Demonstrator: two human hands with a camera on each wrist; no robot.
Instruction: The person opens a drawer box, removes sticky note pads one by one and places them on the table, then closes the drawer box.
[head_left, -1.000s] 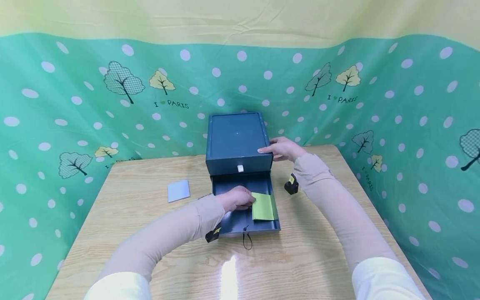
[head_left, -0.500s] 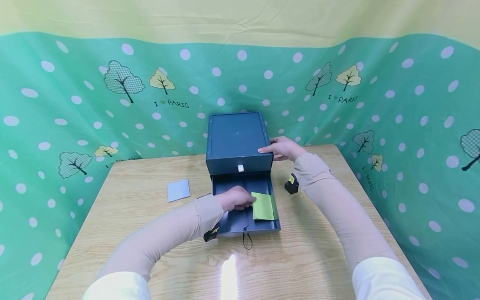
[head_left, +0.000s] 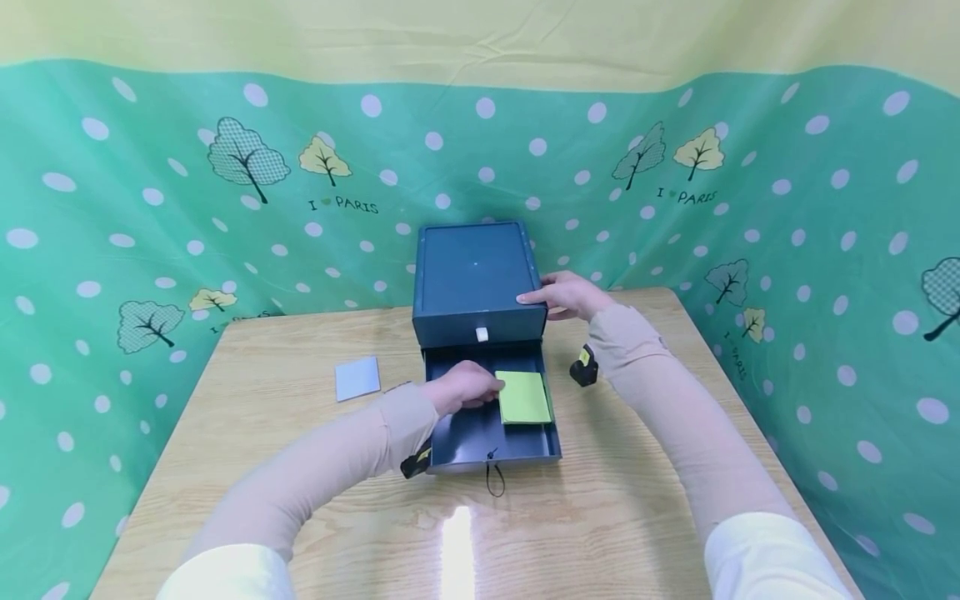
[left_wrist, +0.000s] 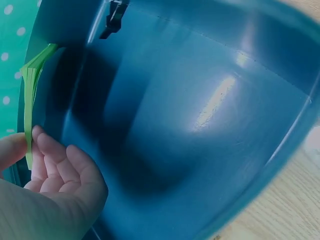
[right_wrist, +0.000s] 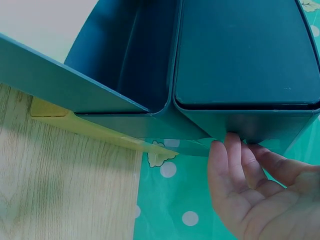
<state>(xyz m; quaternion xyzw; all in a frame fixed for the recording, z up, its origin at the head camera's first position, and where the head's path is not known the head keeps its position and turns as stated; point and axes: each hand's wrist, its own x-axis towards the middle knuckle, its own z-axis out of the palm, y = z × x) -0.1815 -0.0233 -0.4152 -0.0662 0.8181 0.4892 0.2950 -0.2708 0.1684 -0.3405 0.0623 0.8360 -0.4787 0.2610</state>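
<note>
A dark blue two-drawer box point(head_left: 476, 271) stands at the back of the table, its lower drawer point(head_left: 468, 442) pulled out. Over that drawer my left hand point(head_left: 465, 387) pinches the left edge of a lime-green sticky-note pad point(head_left: 525, 398) between thumb and fingers. Its layered sheets show edge-on in the left wrist view, where the pad point(left_wrist: 28, 100) is raised above the drawer floor. My right hand point(head_left: 567, 296) rests against the right side of the box's upper part. In the right wrist view its fingertips point(right_wrist: 232, 142) touch the side wall, fairly straight.
A light blue square pad point(head_left: 357, 379) lies on the wooden table left of the box. The upper drawer is in, with a white knob point(head_left: 482, 334). A black cord loop point(head_left: 495, 479) hangs from the lower drawer's front. A green dotted curtain point(head_left: 480, 158) closes off the back.
My left hand has lifted the green pad up and slightly away within the drawer; its face now shows fuller. The right hand and the box have stayed put.
</note>
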